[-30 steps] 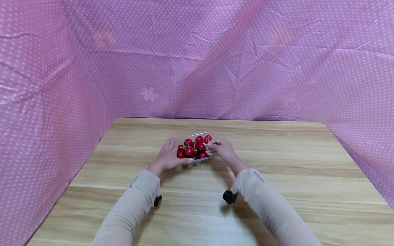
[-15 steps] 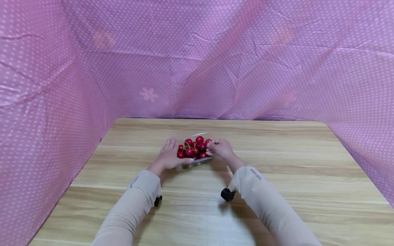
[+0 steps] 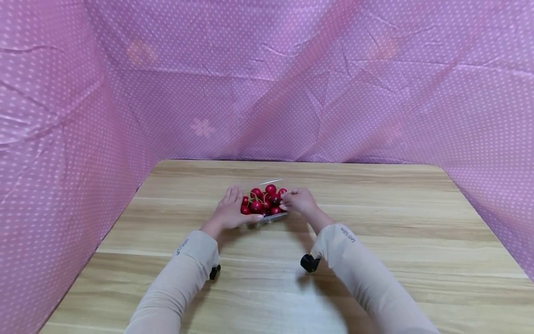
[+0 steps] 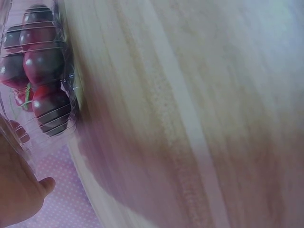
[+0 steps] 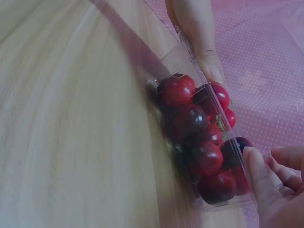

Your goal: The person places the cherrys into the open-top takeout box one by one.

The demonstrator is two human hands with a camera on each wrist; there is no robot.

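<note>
A clear plastic box (image 3: 273, 217) of red cherries (image 3: 256, 206) with green stems sits toward the back of the table. Against its left end lies my left hand (image 3: 227, 211), fingers straight, thumb along the near rim. My right hand (image 3: 300, 202) is at the right end, fingers bent, its fingertips at a cherry (image 3: 282, 191) inside the rim. In the right wrist view, the right thumb (image 5: 259, 175) touches a dark cherry (image 5: 243, 142); the fingertips' far side is hidden. The left wrist view shows the box's near wall with dark cherries (image 4: 43, 66) behind it.
The box stands on a wood-grain table (image 3: 267, 269). A pink cloth (image 3: 267, 93) with white dots hangs behind and beside the table. A black wrist camera (image 3: 309, 263) hangs below the right sleeve, low over the tabletop.
The cherry at my right fingertips has gone slightly down and is more covered by the fingers. My right forearm has shifted a little; my left hand stays in place.
</note>
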